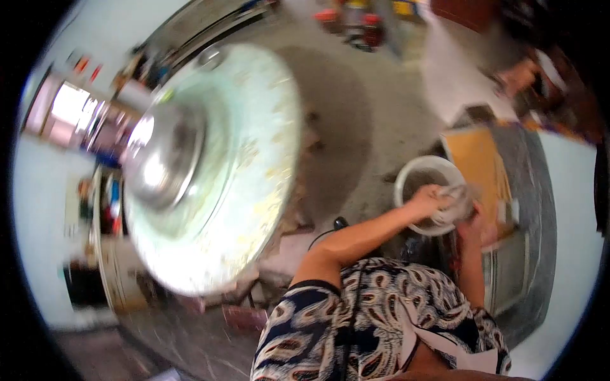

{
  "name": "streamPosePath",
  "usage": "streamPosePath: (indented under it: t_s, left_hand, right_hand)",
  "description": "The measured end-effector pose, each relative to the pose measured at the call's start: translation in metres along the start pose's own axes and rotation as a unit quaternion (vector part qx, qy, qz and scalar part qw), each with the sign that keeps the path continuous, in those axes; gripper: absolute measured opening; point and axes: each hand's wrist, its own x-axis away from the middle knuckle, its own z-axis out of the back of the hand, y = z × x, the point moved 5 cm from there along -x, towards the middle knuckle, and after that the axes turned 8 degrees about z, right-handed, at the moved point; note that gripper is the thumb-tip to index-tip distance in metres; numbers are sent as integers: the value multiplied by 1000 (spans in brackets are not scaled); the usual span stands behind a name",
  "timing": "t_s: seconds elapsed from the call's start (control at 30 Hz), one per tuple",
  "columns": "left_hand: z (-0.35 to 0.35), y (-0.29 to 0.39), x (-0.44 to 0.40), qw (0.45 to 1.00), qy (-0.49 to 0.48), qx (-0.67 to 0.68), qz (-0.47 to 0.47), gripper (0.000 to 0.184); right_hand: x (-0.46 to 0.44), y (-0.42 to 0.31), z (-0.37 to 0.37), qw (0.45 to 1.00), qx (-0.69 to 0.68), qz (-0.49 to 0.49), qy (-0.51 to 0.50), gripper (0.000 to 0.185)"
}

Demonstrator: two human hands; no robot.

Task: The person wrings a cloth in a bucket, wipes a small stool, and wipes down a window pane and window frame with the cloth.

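My left hand [429, 200] is closed on a wet-looking greyish cloth [455, 202], bunched up over a white bucket [406, 171]. On the cloth's other side is my right hand [478, 223], blurred by motion, with its fingers closed against the same cloth. Both hands are above the bucket's near right rim. Dark contents show inside the bucket, but I cannot make out what they are.
Left stands a large round table [267, 159] with a pale patterned top and a shiny metal dome [168, 159]. Brown cardboard [473, 155] lies right of the bucket, by a grey surface [537, 190]. Another person's hand [518, 77] shows at the upper right.
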Motion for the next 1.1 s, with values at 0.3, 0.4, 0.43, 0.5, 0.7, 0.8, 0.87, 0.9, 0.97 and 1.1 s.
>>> streamPosePath:
  t_s: [0.3,0.4,0.43,0.5,0.7,0.8,0.87,0.9,0.97,1.1]
  left_hand:
    - [-17,121,157,763,317,-364,-429,36]
    - [-22,136,217,722,364,-337,-483,35]
    - [-18,139,243,716,392,-315,-484,34]
    - [-6,132,297,705,439,-265,-490,33]
    - [74,56,427,743,563,-87,-350,26]
    - [89,12,478,774,582,-226,-102,30]
    - [95,-27,537,778,579,-239,-55,38]
    - [94,-40,562,779,575,-246,-32,42]
    - [64,-14,608,735,610,-234,-183,55]
    - [45,-39,664,620,723,-267,-146,75]
  right_hand:
    - [21,55,-132,912,72,-242,-322,75]
    - [13,86,-141,928,115,-249,-250,72]
    - [0,102,-141,925,99,-238,-279,70]
    - [1,125,-170,928,116,-259,-242,71]
    - [44,196,-282,867,55,-255,-426,80]
    - [92,206,-335,815,87,-257,-513,81]
    - [143,248,-358,774,125,-281,-554,77]
    - [159,273,-352,790,142,-287,-523,71]
    - [191,302,-365,810,168,-311,-468,60]
    - [324,368,-402,710,284,-357,-536,44]
